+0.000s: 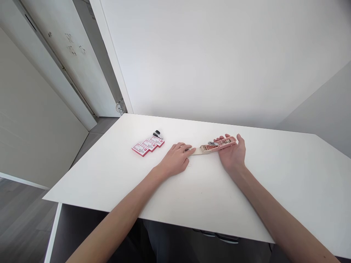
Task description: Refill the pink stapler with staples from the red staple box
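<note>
- Fingers of my left hand (pixel 177 159) are bending loosely over the cream end of the opened stapler (pixel 212 147), the forefinger lying along it; whether they are pinching it from below I cannot tell.
- My right hand (pixel 233 155) is lying palm up under the stapler's pink end, its fingers partly spread, cradling rather than clamping, the thumb standing clear.
- The stapler is spanning the gap between both hands, so neither is nearer: its long axis is running from my left fingertips to my right palm, over the white desk (pixel 109 179).
- It is lying folded wide open, almost straight, the cream half and the pink half meeting near the middle; shiny metal parts (pixel 212 144) are showing in the pink trough.
- Off the stapler's cream end, past my left hand, three red-and-white boxes (pixel 149 145) are sitting in a stepped row.
- On that same side of the stapler, just behind the farthest box, a small black-and-white object (pixel 157 134) is resting.
</note>
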`<state>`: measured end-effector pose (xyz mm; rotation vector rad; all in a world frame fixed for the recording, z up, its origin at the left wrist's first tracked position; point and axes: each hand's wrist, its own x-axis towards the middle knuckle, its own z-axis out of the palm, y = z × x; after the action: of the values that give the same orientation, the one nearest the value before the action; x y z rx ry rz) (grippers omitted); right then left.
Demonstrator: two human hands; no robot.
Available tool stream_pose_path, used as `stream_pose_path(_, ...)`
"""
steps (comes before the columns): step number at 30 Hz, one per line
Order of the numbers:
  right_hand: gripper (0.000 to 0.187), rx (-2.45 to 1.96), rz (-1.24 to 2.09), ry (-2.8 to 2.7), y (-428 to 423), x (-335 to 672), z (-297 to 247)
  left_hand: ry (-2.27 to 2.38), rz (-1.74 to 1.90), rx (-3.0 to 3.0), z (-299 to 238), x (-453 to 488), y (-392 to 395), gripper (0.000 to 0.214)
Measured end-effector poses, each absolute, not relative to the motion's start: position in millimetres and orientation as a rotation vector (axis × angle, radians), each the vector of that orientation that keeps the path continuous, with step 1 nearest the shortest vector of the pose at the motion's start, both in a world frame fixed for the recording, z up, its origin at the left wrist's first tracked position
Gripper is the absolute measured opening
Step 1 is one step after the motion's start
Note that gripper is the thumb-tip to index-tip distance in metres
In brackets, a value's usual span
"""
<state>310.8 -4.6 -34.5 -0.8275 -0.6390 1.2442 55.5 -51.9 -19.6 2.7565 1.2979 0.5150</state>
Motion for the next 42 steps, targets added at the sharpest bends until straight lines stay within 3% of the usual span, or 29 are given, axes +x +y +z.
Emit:
stream_pose_path(9, 0.011, -1.152, 0.856, -0.538, 3, 329, -43, 1.301, 0.561, 2.738, -20, 54, -52, 0.06)
stream_pose_path(18, 0.012, -1.307, 0.75, -0.637, 6, 332, -50, 1.444, 0.788, 2.72, -23, 53, -47, 0.071)
stream_pose_path(24, 0.013, -1.356, 0.651, -0.739, -2, 329, -43, 2.016, 1.031, 2.424, -21, 41, -40, 0.075)
stream_pose_path(30, 0.018, -1.308, 0.368, -1.047, -25, 309, -22, 2.468, 0.815, 2.147, -18, 24, -37, 0.077)
stream_pose_path(38, 0.02, -1.274, 0.411, -1.199, -38, 291, -16, 2.353, 0.912, 2.246, -17, 25, -36, 0.06)
stream_pose_path(42, 0.019, -1.265, 0.421, -1.225, -38, 289, -17, 2.139, 1.246, 2.235, -8, 32, -37, 0.053)
